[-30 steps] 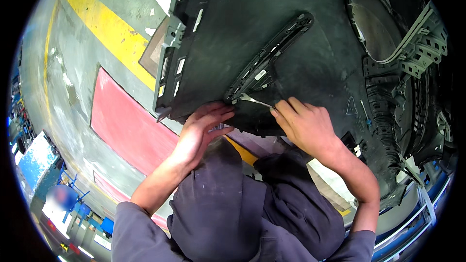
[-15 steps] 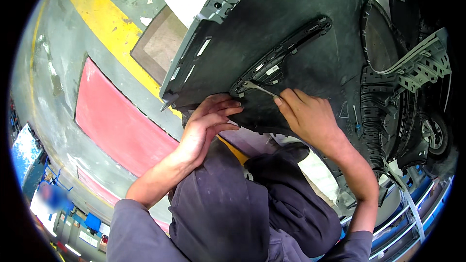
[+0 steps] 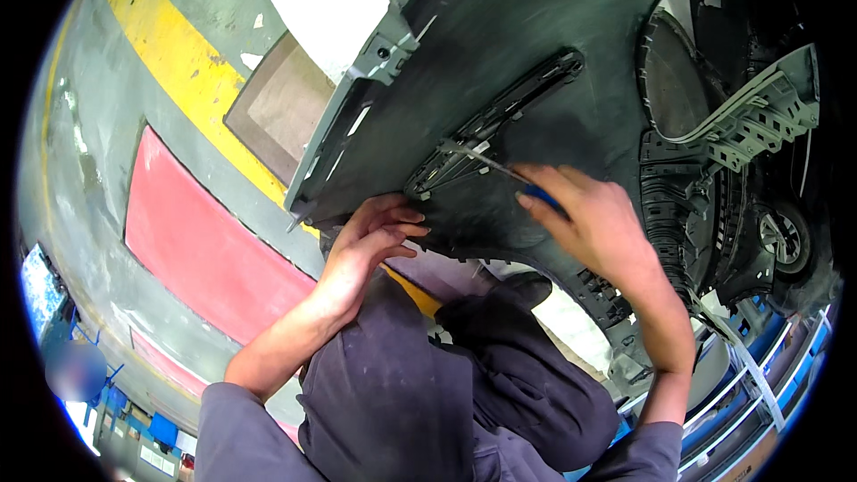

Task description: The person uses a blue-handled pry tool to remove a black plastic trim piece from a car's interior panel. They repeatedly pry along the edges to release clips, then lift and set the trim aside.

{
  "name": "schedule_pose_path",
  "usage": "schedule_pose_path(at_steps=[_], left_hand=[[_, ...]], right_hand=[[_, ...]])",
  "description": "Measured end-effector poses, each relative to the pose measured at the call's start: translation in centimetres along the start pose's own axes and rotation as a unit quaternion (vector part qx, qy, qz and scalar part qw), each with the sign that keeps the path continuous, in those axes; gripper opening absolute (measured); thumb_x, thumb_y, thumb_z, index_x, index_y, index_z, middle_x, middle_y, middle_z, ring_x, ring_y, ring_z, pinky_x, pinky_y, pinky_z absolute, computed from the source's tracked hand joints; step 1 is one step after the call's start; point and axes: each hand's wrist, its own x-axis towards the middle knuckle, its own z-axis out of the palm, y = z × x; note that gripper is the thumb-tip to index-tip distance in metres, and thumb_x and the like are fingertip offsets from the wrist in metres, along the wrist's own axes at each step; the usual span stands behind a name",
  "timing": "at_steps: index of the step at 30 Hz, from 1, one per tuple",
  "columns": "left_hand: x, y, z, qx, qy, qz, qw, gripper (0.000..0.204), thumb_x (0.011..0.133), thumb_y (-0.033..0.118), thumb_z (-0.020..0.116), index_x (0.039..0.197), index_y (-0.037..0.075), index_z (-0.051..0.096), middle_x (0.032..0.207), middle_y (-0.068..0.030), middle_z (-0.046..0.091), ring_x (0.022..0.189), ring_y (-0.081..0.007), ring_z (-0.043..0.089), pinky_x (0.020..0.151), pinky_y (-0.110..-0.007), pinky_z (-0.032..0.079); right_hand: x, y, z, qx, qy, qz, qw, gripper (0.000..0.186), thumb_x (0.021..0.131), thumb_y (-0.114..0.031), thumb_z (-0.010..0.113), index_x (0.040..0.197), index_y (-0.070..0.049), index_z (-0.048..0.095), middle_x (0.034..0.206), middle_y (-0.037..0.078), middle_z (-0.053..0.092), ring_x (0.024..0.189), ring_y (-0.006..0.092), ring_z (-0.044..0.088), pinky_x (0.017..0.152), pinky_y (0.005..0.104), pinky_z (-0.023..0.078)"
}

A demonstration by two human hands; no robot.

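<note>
Tool (image 3: 487,161) farther up strip (image 3: 520,98), wheel (image 3: 785,237) rightward

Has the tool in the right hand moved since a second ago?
Yes. Judged against the black slotted strip, the tool now has its tip farther up, away from the strip's lower end near the left hand.

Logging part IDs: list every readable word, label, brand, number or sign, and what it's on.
None can be read.
Black slotted strip: small pale patches, no legible characters.
Blue-handled tool in the right hand: no text visible.
Pale sheet, lower left: too small to read.
Brown surface, lower right: dark marks, too small to read.
</note>
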Motion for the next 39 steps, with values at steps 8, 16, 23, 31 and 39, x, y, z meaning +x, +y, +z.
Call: schedule_pose_path(at_steps=[8, 16, 23, 31, 39], left_hand=[[0.3, -0.5, -0.4, 0.048, 0.002, 0.012, 0.999, 0.055, 0.104, 0.012, 0.057, 0.155, -0.004, 0.047, 0.144, -0.0199, 0.064, 0.130, -0.0275, 0.067, 0.105, -0.040, 0.053], [-1.8, 2.1, 2.2, 0.578, 0.001, 0.065, 0.813, 0.051, 0.105, 0.021, 0.066, 0.148, -0.004, 0.056, 0.133, -0.0230, 0.073, 0.107, -0.0340, 0.076, 0.092, -0.040, 0.061], [-1.4, 6.9, 8.9, 0.666, -0.104, 0.278, 0.685, 0.042, 0.100, 0.014, 0.070, 0.139, -0.002, 0.066, 0.118, -0.0230, 0.073, 0.106, -0.0432, 0.071, 0.091, -0.048, 0.059], [1.4, 12.1, 15.1, 0.668, 0.000, 0.380, 0.640, 0.029, 0.099, 0.002, 0.067, 0.127, -0.002, 0.071, 0.111, -0.0214, 0.073, 0.102, -0.0429, 0.071, 0.087, -0.046, 0.056], [13.3, 14.1, 19.8, 0.719, -0.022, 0.505, 0.477, 0.029, 0.094, -0.004, 0.063, 0.121, 0.001, 0.073, 0.108, -0.0161, 0.070, 0.104, -0.0400, 0.068, 0.089, -0.048, 0.056]], right_hand=[[-0.7, 2.2, -4.5, 0.017, 0.100, 0.106, 0.989, 0.040, 0.105, -0.037, 0.073, 0.125, -0.003, 0.065, 0.094, 0.023, 0.074, 0.084, 0.0448, 0.074, 0.072, 0.0502, 0.057], [-1.9, 5.8, -4.6, 0.013, 0.151, 0.135, 0.979, 0.040, 0.105, -0.039, 0.073, 0.116, 0.000, 0.068, 0.080, 0.022, 0.070, 0.074, 0.0426, 0.071, 0.067, 0.0486, 0.055], [-1.1, 10.0, -2.1, 0.172, 0.225, 0.201, 0.938, 0.047, 0.100, -0.042, 0.080, 0.086, 0.000, 0.063, 0.063, 0.011, 0.050, 0.058, 0.0227, 0.055, 0.059, 0.0405, 0.044], [2.6, 10.5, 2.4, 0.439, 0.209, 0.139, 0.863, 0.048, 0.106, -0.042, 0.076, 0.083, -0.004, 0.058, 0.065, -0.001, 0.044, 0.059, 0.0087, 0.038, 0.053, 0.0339, 0.035], [2.4, 12.1, 6.4, 0.751, 0.207, 0.096, 0.620, 0.040, 0.109, -0.036, 0.072, 0.084, -0.012, 0.053, 0.067, 0.000, 0.053, 0.052, 0.0107, 0.050, 0.049, 0.0314, 0.039]])
